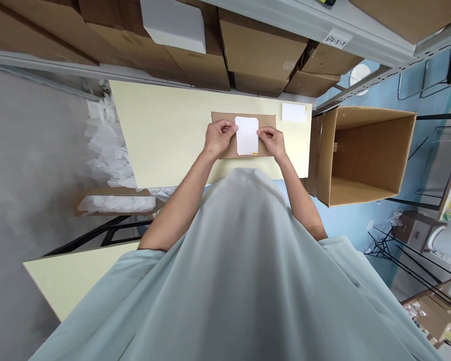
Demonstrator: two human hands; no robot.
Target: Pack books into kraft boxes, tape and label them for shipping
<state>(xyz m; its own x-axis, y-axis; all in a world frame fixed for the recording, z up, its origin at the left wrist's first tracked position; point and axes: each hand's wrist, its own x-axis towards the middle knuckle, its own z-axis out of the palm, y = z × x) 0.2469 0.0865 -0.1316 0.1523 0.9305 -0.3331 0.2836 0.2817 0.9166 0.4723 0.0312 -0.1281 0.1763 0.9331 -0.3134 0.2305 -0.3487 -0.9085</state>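
Observation:
My left hand (218, 136) and my right hand (273, 140) pinch the two side edges of a white card (247, 135) with clipped corners and a small yellow mark near its lower edge. The card is held just over a flat brown cardboard sheet (267, 120) that lies on the pale yellow table (165, 135). Both forearms reach out from under my light grey shirt, which hides the table's near edge.
A second white card (293, 112) lies at the table's far right corner. An open cardboard box (364, 155) lies on its side to the right. Stacked cartons (259, 50) fill the shelf behind. Clear plastic bags (107, 150) pile up on the left.

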